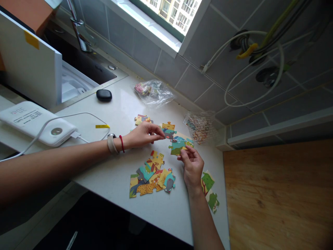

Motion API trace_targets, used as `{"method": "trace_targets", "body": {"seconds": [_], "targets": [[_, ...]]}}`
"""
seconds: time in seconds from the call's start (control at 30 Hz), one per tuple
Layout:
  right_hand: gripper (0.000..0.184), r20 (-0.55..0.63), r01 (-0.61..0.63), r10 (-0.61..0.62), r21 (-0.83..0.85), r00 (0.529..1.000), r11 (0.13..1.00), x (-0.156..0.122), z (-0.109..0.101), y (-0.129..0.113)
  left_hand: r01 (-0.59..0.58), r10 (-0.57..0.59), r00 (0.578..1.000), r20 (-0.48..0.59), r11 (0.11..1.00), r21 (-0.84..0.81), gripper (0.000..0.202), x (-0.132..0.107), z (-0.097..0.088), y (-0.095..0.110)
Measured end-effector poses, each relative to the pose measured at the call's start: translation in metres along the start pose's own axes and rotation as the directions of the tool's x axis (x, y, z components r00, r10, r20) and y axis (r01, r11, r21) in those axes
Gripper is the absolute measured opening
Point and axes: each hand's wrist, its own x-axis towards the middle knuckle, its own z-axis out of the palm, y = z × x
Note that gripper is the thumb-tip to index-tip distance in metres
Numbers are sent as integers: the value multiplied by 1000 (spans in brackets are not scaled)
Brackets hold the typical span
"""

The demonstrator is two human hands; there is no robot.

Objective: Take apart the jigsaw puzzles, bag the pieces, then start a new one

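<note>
My left hand (144,134), with a watch and a red string on the wrist, pinches a small jigsaw piece (168,132) against a joined group of colourful pieces (179,143) on the white counter (117,111). My right hand (191,165) grips the near edge of that joined group with closed fingers. A pile of loose pieces (152,175) lies just in front of both hands. Two green pieces (210,191) lie to the right of my right wrist. One more loose piece (142,119) sits behind my left hand.
Two clear plastic bags with pieces, one (153,92) by the wall and one (199,125) in the corner. A black case (104,94), a white device with a cable (33,121), a white panel (28,66) and a sink (85,66) lie left. Wooden surface (278,194) at right.
</note>
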Motion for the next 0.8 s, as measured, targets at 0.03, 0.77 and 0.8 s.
{"method": "trace_targets", "body": {"seconds": [0.03,0.77,0.8], "targets": [[42,-1,1,-1,-3,1000,1000,0,0,0,1,-1,1000,0,1000,0,20,0,0,0],[43,0,-7,7,-12,1000,1000,0,-1,-1,12,-12,1000,21,1000,-4,18,0,-1,-2],[43,0,-9,9,-10,1000,1000,0,-1,-1,14,-14,1000,23,1000,-9,18,0,-1,-1]]}}
